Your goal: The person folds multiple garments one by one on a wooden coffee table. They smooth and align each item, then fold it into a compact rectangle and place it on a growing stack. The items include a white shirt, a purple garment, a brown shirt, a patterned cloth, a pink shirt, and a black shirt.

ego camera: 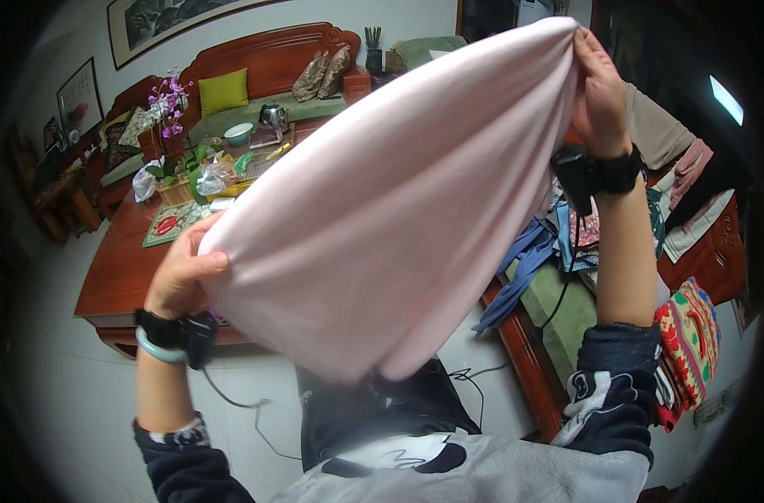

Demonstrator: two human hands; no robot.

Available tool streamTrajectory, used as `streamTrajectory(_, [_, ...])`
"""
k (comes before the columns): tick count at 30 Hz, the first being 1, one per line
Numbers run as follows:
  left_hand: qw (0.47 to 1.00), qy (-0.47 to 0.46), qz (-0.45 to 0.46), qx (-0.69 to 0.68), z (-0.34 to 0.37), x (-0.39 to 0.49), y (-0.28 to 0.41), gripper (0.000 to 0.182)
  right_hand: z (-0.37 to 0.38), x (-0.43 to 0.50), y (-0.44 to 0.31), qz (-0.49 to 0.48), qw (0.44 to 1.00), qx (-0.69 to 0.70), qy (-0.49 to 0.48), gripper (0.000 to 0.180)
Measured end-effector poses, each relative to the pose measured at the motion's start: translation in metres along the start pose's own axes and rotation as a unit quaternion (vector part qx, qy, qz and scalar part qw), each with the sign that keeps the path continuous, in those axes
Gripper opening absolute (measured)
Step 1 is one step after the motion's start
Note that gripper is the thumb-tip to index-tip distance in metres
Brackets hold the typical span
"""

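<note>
A pale pink piece of soft fabric (382, 207) is stretched at a slant between my two hands and hangs in folds towards my lap. My left hand (184, 267) grips its lower left edge, thumb on the near side. Higher up, my right hand (599, 94) pinches the upper right corner between thumb and fingers. Whether the fabric is a garment or a plain cloth, I cannot tell. Each wrist carries a black strapped device with a cable. The fabric hides part of the table and the sofa behind it.
A wooden coffee table (114, 276) on the left bears red scissors (166, 225), a basket planter (176, 192), plastic bags and a bowl (238, 133). To the right, clothes (583, 223) lie piled on a green-cushioned wooden sofa (545, 308). Loose cables (470, 377) trail over the tiled floor.
</note>
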State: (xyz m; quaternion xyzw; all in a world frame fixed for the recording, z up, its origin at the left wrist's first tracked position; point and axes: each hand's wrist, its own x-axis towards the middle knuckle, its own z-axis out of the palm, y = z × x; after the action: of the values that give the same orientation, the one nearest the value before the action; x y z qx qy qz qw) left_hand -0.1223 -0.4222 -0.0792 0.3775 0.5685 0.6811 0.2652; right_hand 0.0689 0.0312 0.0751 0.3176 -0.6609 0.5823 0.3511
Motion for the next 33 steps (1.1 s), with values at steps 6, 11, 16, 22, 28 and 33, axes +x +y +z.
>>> streamTrajectory(6, [0.993,-0.008,-0.072,0.096,-0.005,-0.004,0.063,0.072,0.011,0.011,-0.012,-0.017,0.960,-0.085,0.267,0.021])
streamTrajectory(11, [0.940,-0.057,-0.075,0.328,0.001,-0.038,0.107,0.055,-0.048,0.001,-0.050,-0.049,0.993,-0.105,0.030,0.031])
streamTrajectory(16, [0.902,0.024,0.165,0.398,0.017,-0.070,0.118,0.030,-0.071,-0.021,-0.086,-0.051,0.984,-0.167,0.024,0.033])
streamTrajectory(22, [0.734,0.216,0.283,0.579,0.003,-0.033,0.098,0.018,-0.072,-0.011,0.003,-0.004,0.962,-0.267,0.059,0.026])
streamTrajectory(28, [0.602,0.298,0.430,0.603,-0.021,-0.016,0.091,0.020,-0.067,-0.023,0.032,-0.078,0.948,-0.275,0.142,0.027])
streamTrajectory(33, [0.501,0.234,0.467,0.690,0.008,-0.086,0.019,0.019,-0.027,-0.140,0.004,-0.066,0.973,-0.145,0.165,0.029])
